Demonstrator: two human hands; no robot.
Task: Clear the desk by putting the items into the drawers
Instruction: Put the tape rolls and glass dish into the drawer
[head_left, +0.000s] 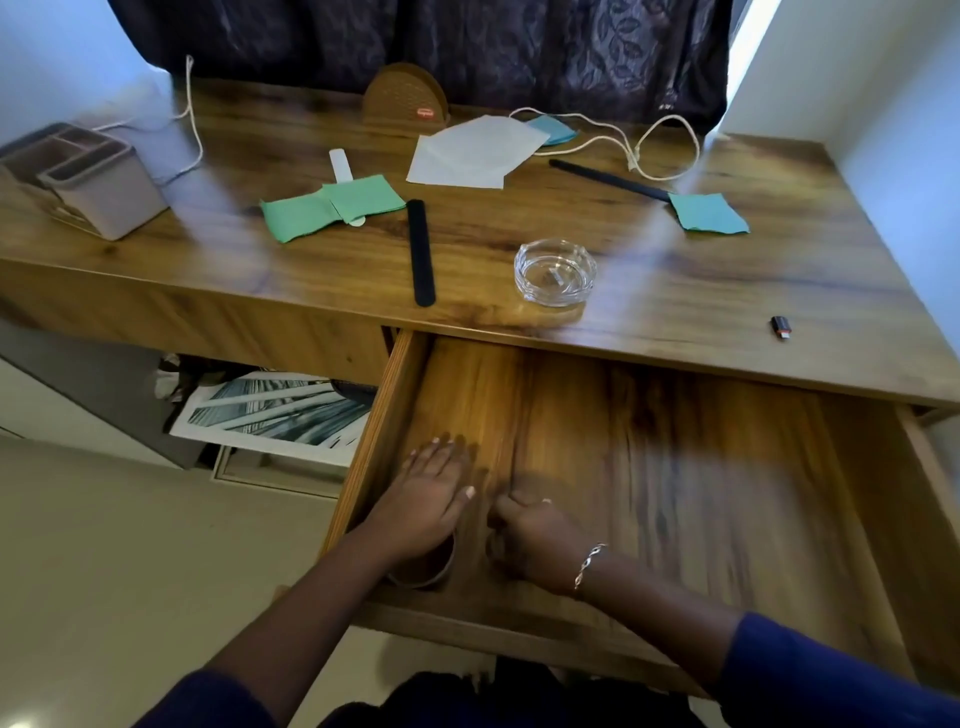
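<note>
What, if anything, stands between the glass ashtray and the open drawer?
Nothing visible. The glass ashtray sits near the front edge of the desk, just above the open drawer. The left hand and right hand are at the drawer's front left.

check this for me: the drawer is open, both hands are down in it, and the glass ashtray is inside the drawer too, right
Not quite. The head view shows the drawer open, with the left hand and right hand down in it. But the glass ashtray is not inside the drawer: it stands on the desk top, near the front edge.
</note>
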